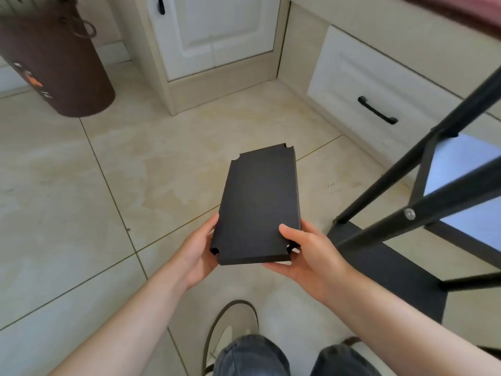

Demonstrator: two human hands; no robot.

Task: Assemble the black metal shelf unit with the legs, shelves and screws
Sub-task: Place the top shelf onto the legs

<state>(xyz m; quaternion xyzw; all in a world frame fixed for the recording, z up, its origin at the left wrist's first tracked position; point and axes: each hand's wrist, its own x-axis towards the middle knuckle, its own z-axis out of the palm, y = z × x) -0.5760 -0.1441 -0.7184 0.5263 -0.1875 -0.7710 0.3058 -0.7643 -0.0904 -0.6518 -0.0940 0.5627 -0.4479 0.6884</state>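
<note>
Tiled floor [81, 202] (beige), white cabinets [217, 36]

Matte black shelf [259, 204], beige marbled floor tiles [81, 213], brown bin [57, 63], white cabinets [217, 33].

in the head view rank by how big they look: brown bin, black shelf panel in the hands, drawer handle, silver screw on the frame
1. brown bin, cut off by the frame edge; close to the panel in looks
2. black shelf panel, nearer the camera
3. drawer handle
4. silver screw
</note>
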